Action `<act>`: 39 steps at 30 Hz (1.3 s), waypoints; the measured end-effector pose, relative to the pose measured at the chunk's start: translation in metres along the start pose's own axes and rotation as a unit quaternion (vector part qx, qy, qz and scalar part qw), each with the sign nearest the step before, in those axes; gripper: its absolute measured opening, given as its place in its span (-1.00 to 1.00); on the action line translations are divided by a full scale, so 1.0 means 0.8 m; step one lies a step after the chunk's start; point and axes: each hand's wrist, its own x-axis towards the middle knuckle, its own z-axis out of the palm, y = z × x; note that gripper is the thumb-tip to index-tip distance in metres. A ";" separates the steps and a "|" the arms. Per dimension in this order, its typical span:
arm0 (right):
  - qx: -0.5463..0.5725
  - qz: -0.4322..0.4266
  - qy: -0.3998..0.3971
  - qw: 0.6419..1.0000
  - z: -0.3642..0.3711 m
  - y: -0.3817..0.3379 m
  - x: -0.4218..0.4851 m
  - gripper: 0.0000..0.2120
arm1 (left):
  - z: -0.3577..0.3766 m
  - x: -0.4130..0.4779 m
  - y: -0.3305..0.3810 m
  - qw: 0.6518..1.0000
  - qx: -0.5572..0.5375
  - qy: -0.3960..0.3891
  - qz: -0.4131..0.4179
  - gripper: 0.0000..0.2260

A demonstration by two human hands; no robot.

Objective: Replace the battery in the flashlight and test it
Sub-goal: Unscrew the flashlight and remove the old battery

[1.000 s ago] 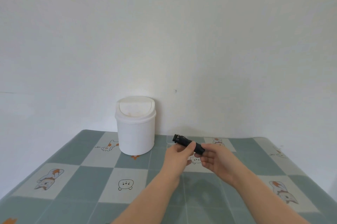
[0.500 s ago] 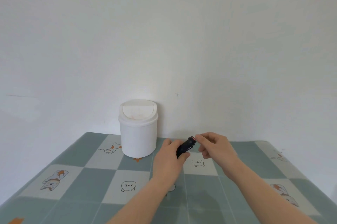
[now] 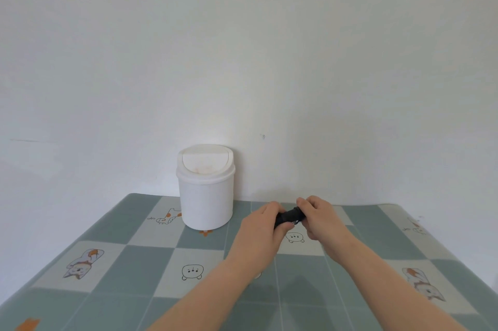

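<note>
Both hands grip the black flashlight (image 3: 289, 217) above the tabletop's far edge: left hand (image 3: 262, 225) clasping the body, right hand (image 3: 319, 216) apparently pinching one end. Twisting demands a steady left grip; the joint is hidden.

Bin (image 3: 205, 190) on table (image 3: 134, 263), flashlight (image 3: 289, 217) right of it

Item count, head view:

- Hands: 2, one left hand (image 3: 260, 233) and one right hand (image 3: 322, 218)
- Flashlight (image 3: 289, 217): 1, black
- Lidded bin (image 3: 205, 186): 1, white
- Desk (image 3: 140, 298): 1, covered by one checked cloth
- Cat prints on the cloth: 2 fully in view
- Round face prints on the cloth: 2 in view
</note>
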 end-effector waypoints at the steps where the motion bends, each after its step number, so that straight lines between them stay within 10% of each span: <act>1: -0.003 0.003 -0.006 1.000 -0.002 0.000 -0.001 -0.72 | -0.002 0.002 0.002 1.000 -0.008 -0.016 -0.013 -0.83; 7: -0.007 -0.001 -0.019 1.000 -0.010 -0.004 -0.003 -0.70 | -0.009 0.010 0.013 0.959 -0.190 -0.120 -0.171 -0.82; 11: -0.006 -0.009 -0.052 0.999 -0.013 -0.006 -0.007 -0.70 | -0.028 0.015 0.010 0.720 -0.505 -0.246 -0.407 -0.71; 12: -0.002 -0.004 -0.063 0.998 -0.014 -0.005 -0.008 -0.70 | -0.030 0.014 0.009 0.705 -0.514 -0.259 -0.414 -0.69; 17: 0.034 0.042 -0.038 0.998 -0.018 0.006 -0.005 -0.75 | -0.023 0.006 0.003 0.911 -0.248 -0.203 -0.258 -0.65; 21: 0.064 0.056 -0.018 0.996 -0.019 0.013 -0.002 -0.75 | -0.020 0.004 -0.007 0.972 -0.141 -0.092 -0.162 -0.79; 24: 0.070 0.052 -0.009 0.996 -0.018 0.011 -0.002 -0.76 | -0.019 0.006 -0.007 0.951 -0.229 -0.091 -0.185 -0.91; 29: 0.035 0.015 -0.031 0.999 -0.011 -0.001 -0.005 -0.77 | -0.027 0.005 -0.007 0.788 -0.435 -0.148 -0.410 -0.60; 39: -0.069 0.051 -0.050 0.995 -0.007 0.002 -0.004 -0.68 | -0.017 -0.017 -0.042 0.774 -0.481 -0.113 -0.397 -0.75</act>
